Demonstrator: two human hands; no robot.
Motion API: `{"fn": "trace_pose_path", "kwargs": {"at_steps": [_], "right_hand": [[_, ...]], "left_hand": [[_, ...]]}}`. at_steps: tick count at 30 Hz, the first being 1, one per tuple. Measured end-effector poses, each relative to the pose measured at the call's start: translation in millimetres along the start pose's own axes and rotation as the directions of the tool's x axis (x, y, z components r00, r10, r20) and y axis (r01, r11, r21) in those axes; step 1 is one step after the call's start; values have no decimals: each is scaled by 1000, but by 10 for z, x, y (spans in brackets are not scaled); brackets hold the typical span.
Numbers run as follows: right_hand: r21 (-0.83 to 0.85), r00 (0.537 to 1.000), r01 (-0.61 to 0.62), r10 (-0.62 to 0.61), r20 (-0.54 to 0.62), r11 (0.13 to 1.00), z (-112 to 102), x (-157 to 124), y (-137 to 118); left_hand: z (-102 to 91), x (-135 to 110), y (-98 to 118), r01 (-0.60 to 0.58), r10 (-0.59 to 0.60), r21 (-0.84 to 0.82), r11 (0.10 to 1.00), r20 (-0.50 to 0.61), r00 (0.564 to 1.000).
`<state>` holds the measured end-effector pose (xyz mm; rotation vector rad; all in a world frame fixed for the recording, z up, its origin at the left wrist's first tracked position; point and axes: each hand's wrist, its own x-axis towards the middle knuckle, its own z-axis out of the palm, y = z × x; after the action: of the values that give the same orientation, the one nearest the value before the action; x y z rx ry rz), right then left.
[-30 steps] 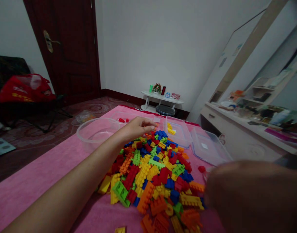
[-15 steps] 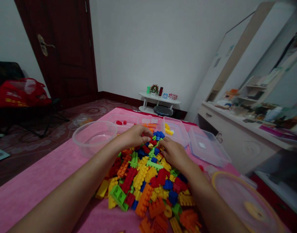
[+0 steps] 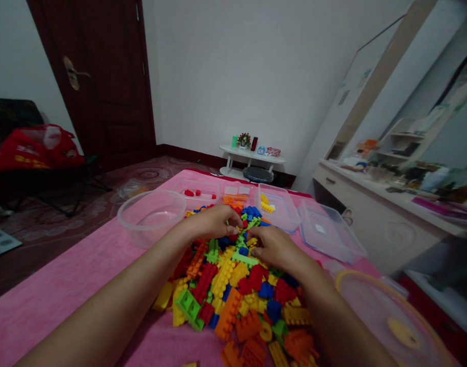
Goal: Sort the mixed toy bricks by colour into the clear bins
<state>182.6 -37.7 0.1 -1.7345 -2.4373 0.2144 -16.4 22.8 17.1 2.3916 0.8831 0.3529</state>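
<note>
A large heap of red, yellow, blue, green and orange toy building bricks lies between my forearms. My left hand is at the far part of the heap, thumb and fingers curled together; whatever is between the tips is too small to make out. Opposite it, my right hand reaches down, its bent fingers and thumb around a small yellow brick. A narrow gap separates the two hands, with green and blue bricks below. Bricks under both palms are hidden.
Beyond the heap are clear plastic boxes: one with red bricks, one with orange bricks, one with yellow bricks. A round clear tub stands left; a clear box and yellow-rimmed lid lie right.
Both hands have moved slightly down and nearer over the heap. My right fingers have come around a yellow brick. The camera view has shifted slightly.
</note>
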Motion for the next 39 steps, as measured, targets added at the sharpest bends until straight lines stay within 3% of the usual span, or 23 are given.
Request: {"fn": "trace_pose_path", "kwargs": {"at_steps": [7, 10, 12, 14, 16, 18, 21, 23, 25, 28, 31, 34, 39], "right_hand": [[130, 997, 24, -14, -81, 991, -164, -20, 142], [210, 985, -59, 92, -149, 976, -313, 88, 401], [256, 947, -168, 228, -226, 952, -411, 213, 603], [240, 876, -271, 342, -341, 932, -495, 330, 774], [180, 818, -327, 374, -437, 928, -545, 394, 865], [143, 813, -331, 359, -459, 933, -535, 387, 839], [144, 887, -237, 274, -371, 961, -382, 284, 586], [199, 959, -126, 171, -228, 972, -227, 199, 338], [241, 995, -56, 74, -66, 969, -97, 126, 103], [137, 998, -62, 60, 25, 989, -41, 47, -118], [62, 991, -100, 94, 99, 993, -116, -25, -167], [35, 979, -92, 84, 184, 995, -163, -69, -152], [-71, 980, -179, 184, 75, 981, -10, -4, -144]], "left_hand": [[-45, -24, 13, 2, -2, 40, 999, -10, 1000], [-87, -45, 54, 24, -23, 52, 998, -24, 999], [-104, -56, 71, 41, -39, 55, 998, -35, 999], [-107, -58, 68, 42, -40, 56, 998, -45, 998], [-99, -51, 39, 29, -27, 52, 998, -42, 999], [-81, -34, -12, 23, -22, 36, 999, -25, 999], [-40, 1, -95, 32, -31, 25, 999, -5, 999], [-10, 21, -128, 31, -31, 35, 999, -7, 1000], [13, 28, -130, 25, -25, 42, 999, -6, 1000], [31, 12, -78, -2, 0, 19, 1000, 76, 997], [64, -12, 10, -9, 9, -3, 1000, 197, 980], [152, -22, 123, -24, -1, 111, 994, 217, 976], [279, -38, 271, -84, 20, 285, 955, 220, 975]]}}
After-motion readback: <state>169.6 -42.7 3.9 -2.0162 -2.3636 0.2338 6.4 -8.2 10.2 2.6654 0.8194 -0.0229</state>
